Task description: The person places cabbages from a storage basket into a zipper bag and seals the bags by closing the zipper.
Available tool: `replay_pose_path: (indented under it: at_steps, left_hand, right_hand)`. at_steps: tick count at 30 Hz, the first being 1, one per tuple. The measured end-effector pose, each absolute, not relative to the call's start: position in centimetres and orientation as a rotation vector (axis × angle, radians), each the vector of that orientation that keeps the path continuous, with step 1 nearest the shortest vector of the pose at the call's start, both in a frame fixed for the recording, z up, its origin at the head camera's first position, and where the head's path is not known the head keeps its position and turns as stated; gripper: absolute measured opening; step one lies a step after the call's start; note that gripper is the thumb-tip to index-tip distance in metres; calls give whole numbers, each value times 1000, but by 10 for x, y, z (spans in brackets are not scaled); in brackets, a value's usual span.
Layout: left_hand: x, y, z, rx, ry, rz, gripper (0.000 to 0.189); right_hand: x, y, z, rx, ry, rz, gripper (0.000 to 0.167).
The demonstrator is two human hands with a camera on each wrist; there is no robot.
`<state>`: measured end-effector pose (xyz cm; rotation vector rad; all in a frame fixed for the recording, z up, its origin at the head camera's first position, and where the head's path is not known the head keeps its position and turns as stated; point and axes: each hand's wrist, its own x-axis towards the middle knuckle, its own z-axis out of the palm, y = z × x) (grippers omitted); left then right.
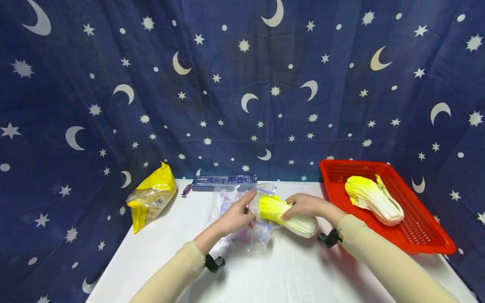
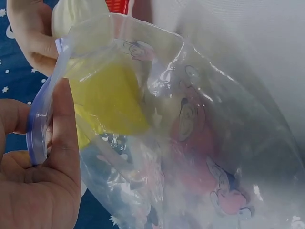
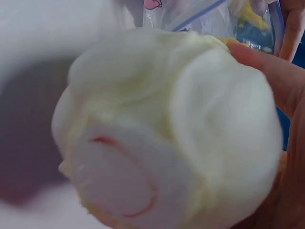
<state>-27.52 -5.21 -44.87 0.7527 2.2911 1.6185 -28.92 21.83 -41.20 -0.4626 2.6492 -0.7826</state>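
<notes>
My right hand [image 1: 303, 205] grips a Chinese cabbage [image 1: 299, 224] around its middle. The cabbage lies tilted, with its yellow leafy end at the mouth of a clear zip bag [image 2: 209, 157]. In the left wrist view, that leafy end [image 2: 112, 98] shows through the plastic. Its pale cut base [image 3: 124, 176] faces the right wrist camera. My left hand [image 1: 236, 216] pinches the bag's mouth by the purple zip strip [image 2: 38, 124], one finger on the inner side. Pink cartoon figures are printed on the bag.
A red plastic basket [image 1: 420, 225] on the right holds another Chinese cabbage [image 1: 373, 198]. At the back lies a flat blue box [image 1: 223, 181], with a small purple wrapped item [image 1: 187, 190] beside it. A yellow-and-clear food packet [image 1: 153, 197] stands on the left. A patterned curtain [image 1: 227, 84] hangs behind the white table [image 1: 242, 277].
</notes>
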Motion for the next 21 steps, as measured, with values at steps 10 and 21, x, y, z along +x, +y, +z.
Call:
replay_pose_path:
  at_steps: [10,21]
  left_hand:
    - [-274,-47,-452,819,2249,1620,82]
    - [-273,-47,-453,800,2222,1630,81]
  right_hand:
    - [-292,205,-423,-395,2578,-981,42]
    - [-294,207,-422,-57,2394,-1213,44]
